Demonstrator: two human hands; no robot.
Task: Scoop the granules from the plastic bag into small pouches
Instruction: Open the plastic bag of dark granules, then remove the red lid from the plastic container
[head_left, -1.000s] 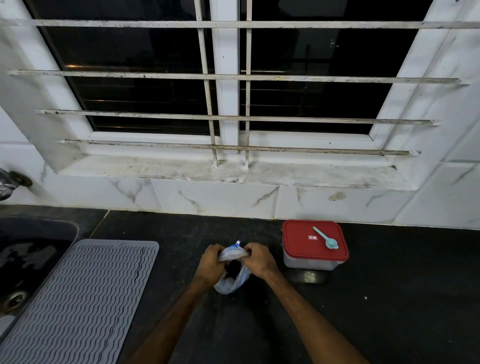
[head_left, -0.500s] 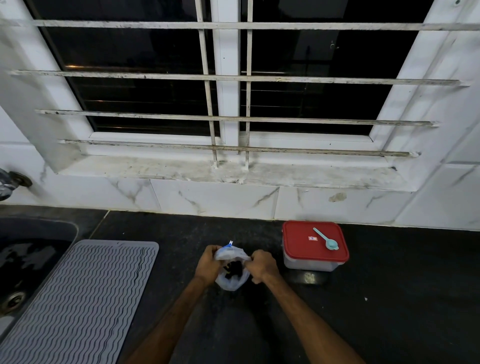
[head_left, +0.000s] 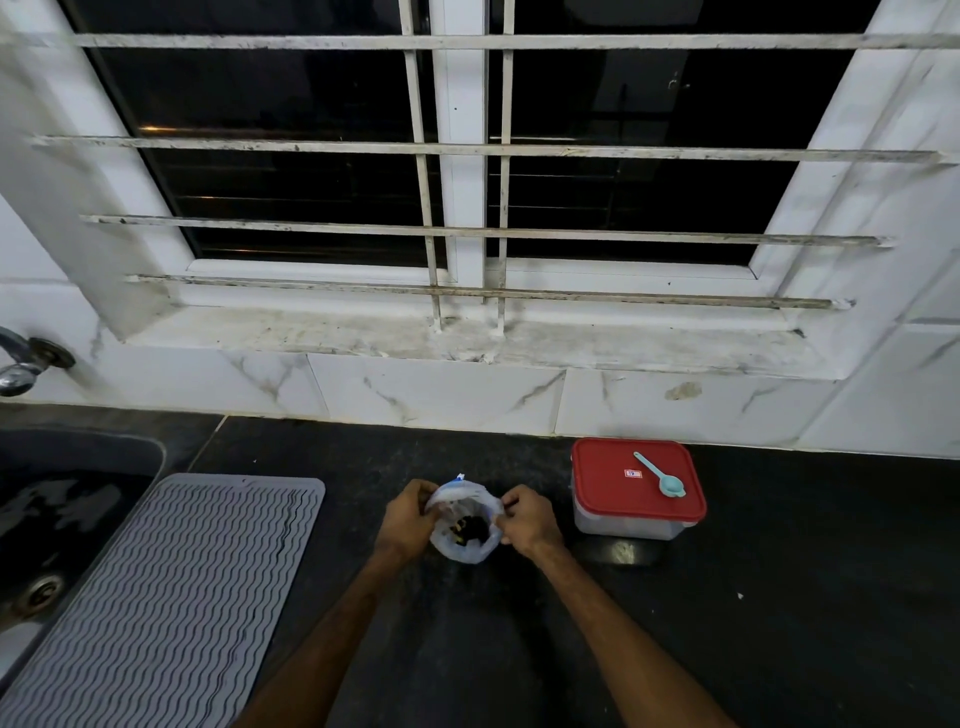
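Head view: plastic bag (head_left: 464, 525) is at mid-table (head_left: 779, 597), mouth spread open, dark granules (head_left: 470, 527) showing inside. Whether it rests down or is lifted, I can't tell. Holding it are left hand (head_left: 408, 519) and right hand (head_left: 527, 522), fingers (head_left: 511, 503) curled, pinching the rim on either side. The blue scoop (head_left: 662, 475) lies untouched on the red-lidded container (head_left: 636, 499) just to the right. No pouches in sight. Judgement: bag is only being opened — all scooping and filling still left. The grey mat (head_left: 171, 587) and sink (head_left: 67, 509) are well to the left.

Clear plastic bag (head_left: 464, 550) on dark counter (head_left: 779, 597), mouth spread open upward; dark granules (head_left: 470, 527) inside. Small blue scoop (head_left: 660, 475) lies on red lid (head_left: 613, 496).
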